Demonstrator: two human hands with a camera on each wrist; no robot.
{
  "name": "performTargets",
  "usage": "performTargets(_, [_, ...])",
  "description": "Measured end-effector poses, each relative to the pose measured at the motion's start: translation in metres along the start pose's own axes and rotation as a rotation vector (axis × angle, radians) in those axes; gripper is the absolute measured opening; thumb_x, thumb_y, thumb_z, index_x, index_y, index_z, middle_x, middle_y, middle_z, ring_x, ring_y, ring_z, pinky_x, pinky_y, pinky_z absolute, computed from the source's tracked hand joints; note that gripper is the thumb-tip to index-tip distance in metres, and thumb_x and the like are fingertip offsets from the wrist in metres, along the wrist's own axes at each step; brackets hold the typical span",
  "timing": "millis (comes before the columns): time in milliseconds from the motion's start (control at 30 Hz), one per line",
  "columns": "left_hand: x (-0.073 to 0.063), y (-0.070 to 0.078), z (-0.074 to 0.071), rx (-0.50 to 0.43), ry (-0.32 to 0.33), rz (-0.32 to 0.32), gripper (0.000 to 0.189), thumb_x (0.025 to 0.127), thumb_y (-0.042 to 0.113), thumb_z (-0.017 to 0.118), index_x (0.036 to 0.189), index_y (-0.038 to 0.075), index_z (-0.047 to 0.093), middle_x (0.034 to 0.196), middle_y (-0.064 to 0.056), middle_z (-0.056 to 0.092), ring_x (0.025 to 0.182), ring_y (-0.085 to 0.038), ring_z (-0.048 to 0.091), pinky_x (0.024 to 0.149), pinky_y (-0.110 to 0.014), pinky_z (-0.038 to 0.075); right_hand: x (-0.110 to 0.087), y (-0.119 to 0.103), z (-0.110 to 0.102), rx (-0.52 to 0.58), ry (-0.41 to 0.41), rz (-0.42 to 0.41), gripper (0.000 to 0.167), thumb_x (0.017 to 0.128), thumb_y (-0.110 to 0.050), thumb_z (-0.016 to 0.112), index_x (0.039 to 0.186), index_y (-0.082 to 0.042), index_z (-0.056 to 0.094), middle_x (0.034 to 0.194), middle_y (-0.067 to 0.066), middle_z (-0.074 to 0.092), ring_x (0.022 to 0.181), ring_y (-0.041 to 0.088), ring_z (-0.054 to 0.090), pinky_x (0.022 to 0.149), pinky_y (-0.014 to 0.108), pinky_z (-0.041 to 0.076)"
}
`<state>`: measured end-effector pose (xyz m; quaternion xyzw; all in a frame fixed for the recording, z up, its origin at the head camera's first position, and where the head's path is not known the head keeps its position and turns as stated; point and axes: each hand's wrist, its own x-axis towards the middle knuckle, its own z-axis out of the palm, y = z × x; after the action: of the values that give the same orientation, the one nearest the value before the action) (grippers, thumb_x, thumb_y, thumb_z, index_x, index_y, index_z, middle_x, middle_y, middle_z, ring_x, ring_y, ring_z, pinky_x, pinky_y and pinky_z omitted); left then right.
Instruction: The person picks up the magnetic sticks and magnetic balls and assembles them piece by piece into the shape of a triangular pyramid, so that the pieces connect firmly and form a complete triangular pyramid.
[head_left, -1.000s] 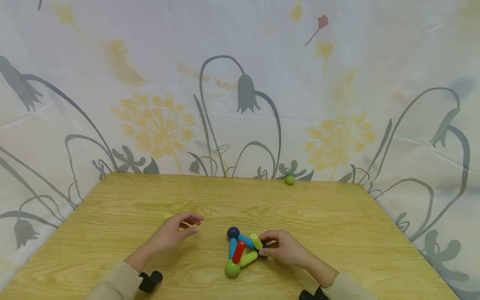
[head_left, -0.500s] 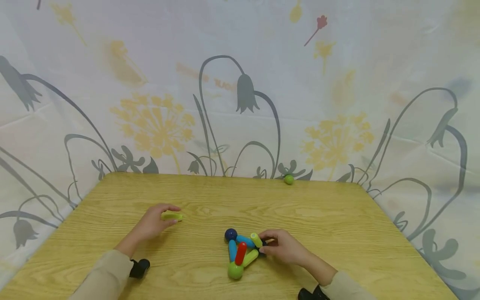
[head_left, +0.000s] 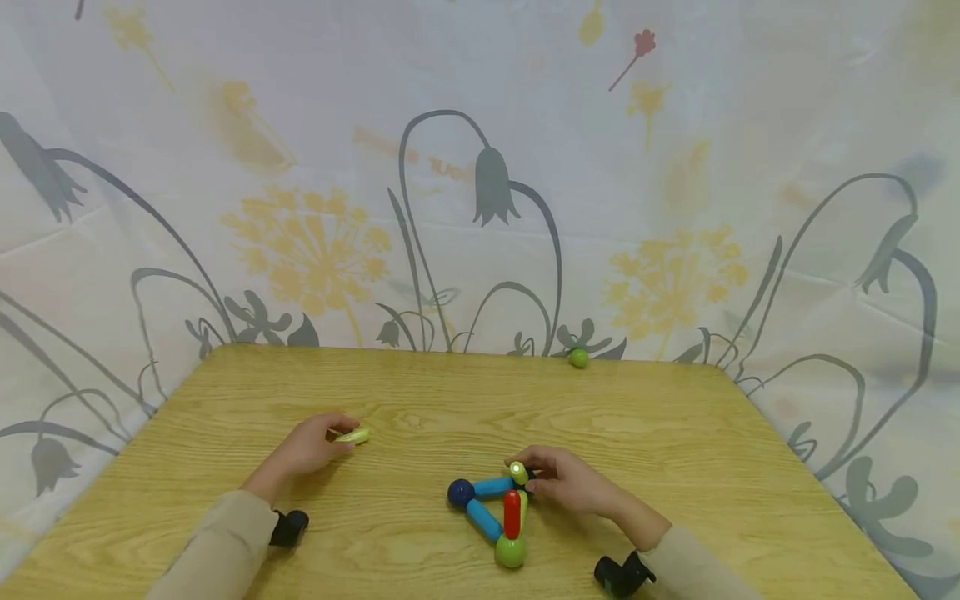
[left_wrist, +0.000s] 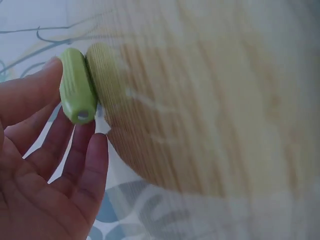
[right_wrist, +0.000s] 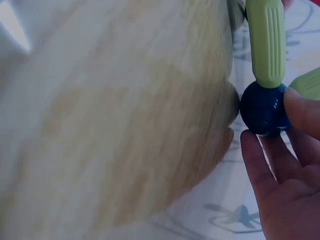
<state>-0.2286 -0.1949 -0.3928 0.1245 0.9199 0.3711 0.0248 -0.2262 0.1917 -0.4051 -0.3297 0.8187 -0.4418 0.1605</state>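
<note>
In the head view my left hand [head_left: 311,446] holds a light green magnetic rod [head_left: 354,436] on the left of the table. The left wrist view shows the rod [left_wrist: 77,86] between thumb and fingers. My right hand [head_left: 573,482] grips a dark blue ball [right_wrist: 262,107] at the right corner of a triangle of rods and balls. A light green rod [right_wrist: 267,42] stands up from that ball. The triangle has two blue rods [head_left: 484,521], another dark blue ball [head_left: 461,493] and a green ball [head_left: 511,552]. From the green ball rises a red rod [head_left: 512,515].
A loose green ball [head_left: 578,357] lies at the far edge of the wooden table [head_left: 420,392]. Behind it hangs a cloth [head_left: 337,167] printed with flowers. Black wrist cameras [head_left: 289,528] sit at both sleeves.
My left hand has moved left and taken hold of the loose light green rod. The triangle has turned in my right hand, its green ball swinging to the right.
</note>
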Motion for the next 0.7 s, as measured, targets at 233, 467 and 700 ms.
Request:
performTargets(233, [0.003, -0.001, 0.003, 0.002, -0.025, -0.022, 0.032, 0.086, 0.000, 0.063, 0.115, -0.012, 0.057, 0.106, -0.021, 0.059, 0.096, -0.037, 0.056, 0.081, -0.044, 0.047, 0.006, 0.006, -0.005, 0.018, -0.022, -0.025, 0.024, 0.092, 0.003, 0.053, 0.115, 0.002, 0.058, 0.124, 0.020, 0.055, 0.115, 0.031, 0.051, 0.093, 0.031, 0.042])
performTargets(467, [0.001, 0.008, 0.011, 0.008, -0.012, -0.058, 0.032, 0.092, -0.005, 0.048, 0.123, -0.015, 0.049, 0.113, -0.027, 0.054, 0.103, -0.040, 0.052, 0.084, -0.048, 0.044, 0.008, 0.009, -0.007, 0.030, -0.031, -0.027, 0.026, 0.093, 0.002, 0.053, 0.118, 0.004, 0.057, 0.125, 0.019, 0.054, 0.117, 0.033, 0.049, 0.094, 0.032, 0.041])
performTargets(700, [-0.002, 0.030, 0.030, -0.125, 0.002, -0.023, 0.033, 0.095, -0.006, 0.043, 0.126, -0.017, 0.041, 0.114, -0.024, 0.050, 0.100, -0.035, 0.052, 0.079, -0.042, 0.046, 0.008, 0.008, -0.007, 0.044, -0.061, -0.033, 0.024, 0.093, 0.002, 0.051, 0.117, 0.004, 0.057, 0.128, 0.021, 0.052, 0.119, 0.035, 0.047, 0.095, 0.034, 0.040])
